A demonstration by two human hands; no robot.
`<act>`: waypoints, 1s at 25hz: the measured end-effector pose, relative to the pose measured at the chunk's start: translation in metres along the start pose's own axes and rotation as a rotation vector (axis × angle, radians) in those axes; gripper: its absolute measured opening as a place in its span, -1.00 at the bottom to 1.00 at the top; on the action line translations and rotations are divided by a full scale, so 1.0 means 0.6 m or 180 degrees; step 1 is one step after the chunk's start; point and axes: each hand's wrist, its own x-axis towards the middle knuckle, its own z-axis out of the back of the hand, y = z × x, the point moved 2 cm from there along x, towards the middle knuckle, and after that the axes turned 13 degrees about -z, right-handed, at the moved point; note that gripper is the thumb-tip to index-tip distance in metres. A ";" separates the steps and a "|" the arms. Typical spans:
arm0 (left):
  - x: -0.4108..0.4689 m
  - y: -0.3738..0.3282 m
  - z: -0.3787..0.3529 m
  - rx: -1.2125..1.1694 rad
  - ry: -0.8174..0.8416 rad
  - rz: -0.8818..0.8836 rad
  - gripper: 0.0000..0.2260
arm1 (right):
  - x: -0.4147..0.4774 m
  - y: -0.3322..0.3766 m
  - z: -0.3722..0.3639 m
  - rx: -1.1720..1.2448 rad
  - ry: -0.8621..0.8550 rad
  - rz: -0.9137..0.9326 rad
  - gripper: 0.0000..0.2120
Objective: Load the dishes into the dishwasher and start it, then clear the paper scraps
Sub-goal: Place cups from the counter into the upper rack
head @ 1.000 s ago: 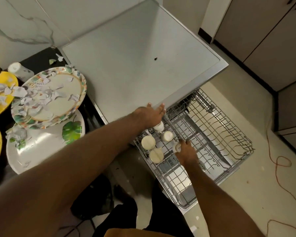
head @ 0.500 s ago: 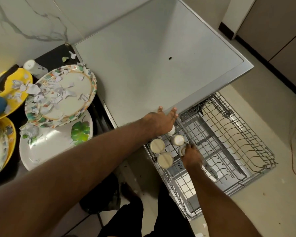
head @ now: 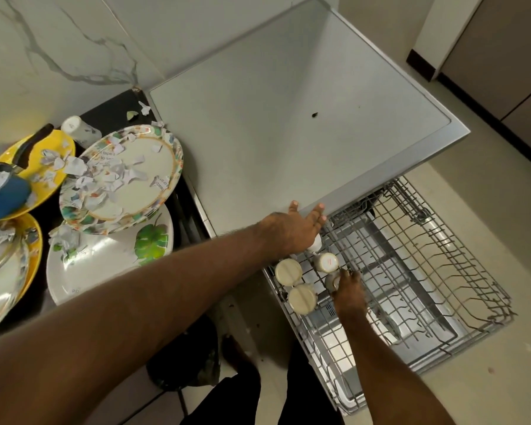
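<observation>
At twelve o'clock lies the grey counter (head: 288,118). At four o'clock, below its edge, the wire dishwasher rack (head: 442,271) stands pulled out over the floor. At nine o'clock a white leaf-print plate (head: 105,271) carries a floral-rimmed plate (head: 141,179) strewn with paper scraps (head: 83,170). The left hand (head: 298,228), at centre, touches the counter's edge, its fingers straight and spread apart. The right hand (head: 348,292), at five o'clock from it, has its fingers curled round a small cup (head: 331,282) in the rack's near-left corner. Three upturned cups (head: 288,271) stand just beside it, at nine to eleven o'clock.
</observation>
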 end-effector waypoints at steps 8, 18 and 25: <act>-0.011 -0.008 0.019 -0.0245 0.0111 0.0096 -0.04 | -0.032 -0.010 0.023 0.0416 0.0120 0.0033 -0.41; -0.024 -0.002 0.009 -0.0787 -0.0260 0.0283 -0.08 | -0.170 0.064 0.199 0.0450 -0.1067 0.0729 -0.68; -0.098 0.040 -0.020 -0.1564 -0.0971 0.0382 -0.61 | -0.255 0.214 0.301 0.0689 -0.1602 0.1741 -0.70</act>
